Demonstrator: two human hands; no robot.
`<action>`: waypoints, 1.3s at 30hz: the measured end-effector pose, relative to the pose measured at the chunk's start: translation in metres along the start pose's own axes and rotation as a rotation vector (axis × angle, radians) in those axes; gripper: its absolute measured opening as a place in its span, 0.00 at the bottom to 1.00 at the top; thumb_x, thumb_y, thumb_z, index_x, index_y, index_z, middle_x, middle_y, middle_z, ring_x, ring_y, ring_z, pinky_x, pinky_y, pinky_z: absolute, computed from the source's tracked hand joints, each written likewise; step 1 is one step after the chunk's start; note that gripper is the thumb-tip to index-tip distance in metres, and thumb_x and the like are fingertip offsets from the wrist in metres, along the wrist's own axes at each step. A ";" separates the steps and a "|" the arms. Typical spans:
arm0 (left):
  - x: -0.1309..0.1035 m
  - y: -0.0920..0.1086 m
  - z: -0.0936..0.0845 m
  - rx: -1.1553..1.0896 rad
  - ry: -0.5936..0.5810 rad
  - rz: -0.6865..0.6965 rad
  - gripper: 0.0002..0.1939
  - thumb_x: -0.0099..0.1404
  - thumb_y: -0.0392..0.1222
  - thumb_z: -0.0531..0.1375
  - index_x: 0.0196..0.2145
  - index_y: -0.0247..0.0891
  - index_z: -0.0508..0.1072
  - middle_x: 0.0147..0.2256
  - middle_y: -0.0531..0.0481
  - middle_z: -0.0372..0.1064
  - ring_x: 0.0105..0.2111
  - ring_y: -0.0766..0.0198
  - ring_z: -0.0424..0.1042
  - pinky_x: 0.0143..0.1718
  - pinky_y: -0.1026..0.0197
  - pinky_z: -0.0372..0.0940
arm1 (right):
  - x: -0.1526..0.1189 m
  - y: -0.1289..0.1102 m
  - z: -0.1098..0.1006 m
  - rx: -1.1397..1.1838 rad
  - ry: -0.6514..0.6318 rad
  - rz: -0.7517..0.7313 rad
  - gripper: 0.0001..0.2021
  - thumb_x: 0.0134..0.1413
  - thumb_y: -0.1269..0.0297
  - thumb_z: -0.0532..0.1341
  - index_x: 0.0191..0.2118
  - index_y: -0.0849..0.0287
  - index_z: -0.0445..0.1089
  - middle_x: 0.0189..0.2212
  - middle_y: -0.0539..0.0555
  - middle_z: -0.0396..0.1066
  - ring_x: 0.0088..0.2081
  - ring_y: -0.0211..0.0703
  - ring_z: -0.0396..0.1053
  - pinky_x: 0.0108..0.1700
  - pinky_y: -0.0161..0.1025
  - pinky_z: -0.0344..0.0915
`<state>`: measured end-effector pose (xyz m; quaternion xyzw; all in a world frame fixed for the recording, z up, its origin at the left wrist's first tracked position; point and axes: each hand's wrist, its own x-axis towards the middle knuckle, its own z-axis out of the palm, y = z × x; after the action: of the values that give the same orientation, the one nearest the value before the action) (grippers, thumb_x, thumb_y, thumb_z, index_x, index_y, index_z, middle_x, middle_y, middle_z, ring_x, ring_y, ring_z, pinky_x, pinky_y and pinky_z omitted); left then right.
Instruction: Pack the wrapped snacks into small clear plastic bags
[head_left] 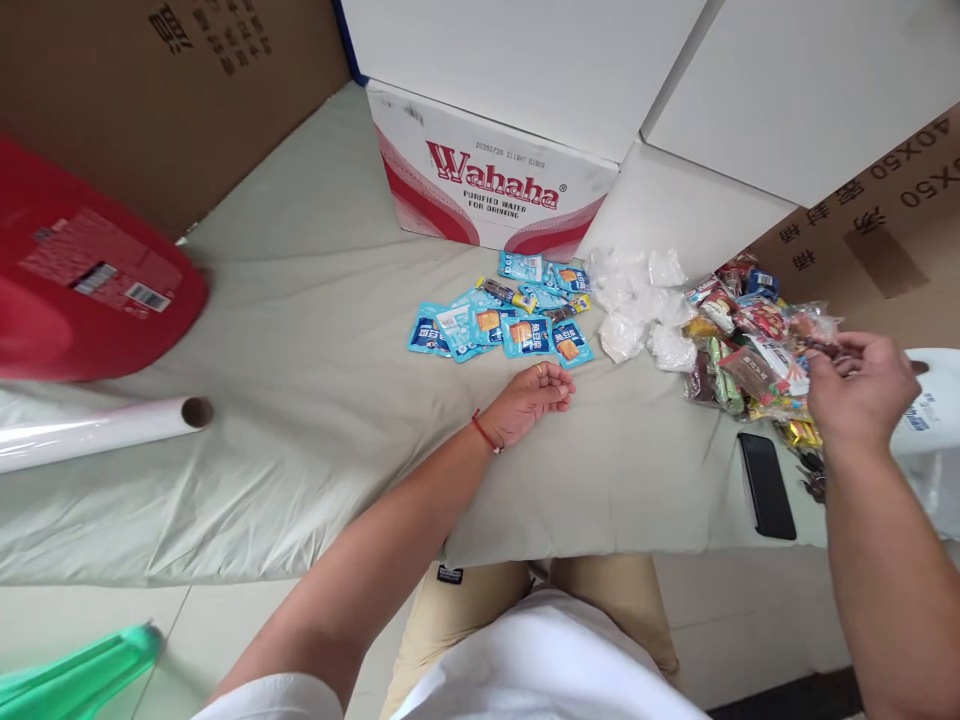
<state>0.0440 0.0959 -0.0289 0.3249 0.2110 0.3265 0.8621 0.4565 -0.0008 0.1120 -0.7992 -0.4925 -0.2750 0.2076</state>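
Head view: sorting through a mixed heap of wrapped snacks [757, 352] appears to be the step in hand, and the next move calls for a sure pinch on a single packet. The right hand [862, 388] bends over the heap's right edge, thumb and fingers drawn nearly together at a clear packet [814, 326]; whether it is firmly held cannot be told. The left hand [529, 396], half open with fingers loosely curled and nothing visible in it, lies just below the blue packets [527, 337], its forearm slanting up from lower left.
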 end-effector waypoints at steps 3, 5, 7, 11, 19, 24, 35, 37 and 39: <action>0.001 -0.004 0.001 0.016 -0.018 0.011 0.24 0.52 0.48 0.77 0.40 0.35 0.75 0.39 0.48 0.73 0.37 0.66 0.72 0.44 0.58 0.66 | 0.023 0.018 0.005 -0.124 -0.041 -0.138 0.16 0.58 0.67 0.63 0.51 0.59 0.75 0.42 0.66 0.75 0.49 0.59 0.70 0.48 0.52 0.63; 0.002 -0.005 0.000 0.021 -0.016 0.015 0.23 0.52 0.48 0.77 0.40 0.35 0.75 0.39 0.48 0.73 0.37 0.66 0.72 0.45 0.57 0.66 | 0.025 0.023 0.017 -0.181 -0.073 -0.213 0.17 0.58 0.67 0.61 0.52 0.60 0.76 0.48 0.69 0.73 0.51 0.61 0.68 0.49 0.52 0.61; 0.002 -0.005 0.000 0.030 -0.019 0.014 0.23 0.52 0.48 0.76 0.40 0.35 0.74 0.39 0.48 0.73 0.37 0.66 0.72 0.44 0.57 0.66 | 0.023 0.027 0.036 -0.166 -0.177 -0.294 0.16 0.60 0.67 0.57 0.50 0.59 0.76 0.48 0.69 0.72 0.51 0.60 0.65 0.50 0.52 0.59; 0.002 -0.004 0.002 0.040 0.000 0.014 0.22 0.53 0.46 0.76 0.39 0.35 0.74 0.38 0.49 0.73 0.37 0.66 0.72 0.44 0.58 0.66 | 0.021 0.032 0.068 -0.060 -0.406 -0.349 0.09 0.56 0.63 0.59 0.38 0.56 0.76 0.40 0.64 0.74 0.45 0.54 0.65 0.49 0.49 0.57; -0.004 0.009 -0.003 -0.017 -0.059 -0.027 0.21 0.58 0.48 0.71 0.44 0.32 0.77 0.34 0.44 0.78 0.17 0.79 0.50 0.21 0.66 0.45 | -0.033 -0.017 0.025 0.017 -0.115 -0.294 0.18 0.68 0.54 0.52 0.26 0.53 0.64 0.27 0.59 0.70 0.35 0.50 0.68 0.39 0.46 0.58; -0.010 0.031 -0.011 -0.201 -0.007 0.087 0.14 0.54 0.34 0.70 0.39 0.37 0.76 0.43 0.45 0.79 0.24 0.75 0.63 0.28 0.65 0.58 | -0.099 -0.080 0.025 0.313 -0.455 -0.345 0.20 0.66 0.46 0.55 0.35 0.55 0.76 0.23 0.53 0.72 0.25 0.43 0.67 0.32 0.40 0.59; -0.005 0.027 -0.011 -0.133 -0.091 0.107 0.20 0.44 0.37 0.69 0.15 0.39 0.58 0.14 0.55 0.53 0.18 0.71 0.53 0.26 0.60 0.51 | -0.032 -0.139 0.111 0.203 -0.596 -0.364 0.19 0.58 0.61 0.58 0.52 0.56 0.78 0.54 0.62 0.75 0.47 0.54 0.72 0.43 0.45 0.67; -0.005 0.027 -0.011 -0.125 -0.095 0.095 0.14 0.45 0.37 0.70 0.20 0.37 0.66 0.19 0.52 0.63 0.20 0.71 0.59 0.26 0.62 0.52 | -0.029 -0.144 0.115 0.234 -0.588 -0.318 0.15 0.60 0.58 0.57 0.43 0.58 0.79 0.44 0.62 0.78 0.44 0.53 0.73 0.43 0.45 0.66; -0.006 0.028 -0.010 -0.117 -0.104 0.047 0.14 0.48 0.40 0.72 0.27 0.35 0.71 0.27 0.50 0.69 0.23 0.72 0.62 0.24 0.64 0.51 | -0.036 -0.152 0.109 0.377 -0.452 -0.186 0.15 0.63 0.54 0.57 0.40 0.58 0.78 0.38 0.60 0.78 0.40 0.51 0.72 0.43 0.45 0.66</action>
<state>0.0222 0.1119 -0.0154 0.2954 0.1388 0.3414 0.8814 0.3318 0.1061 0.0145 -0.7389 -0.6398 -0.0118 0.2111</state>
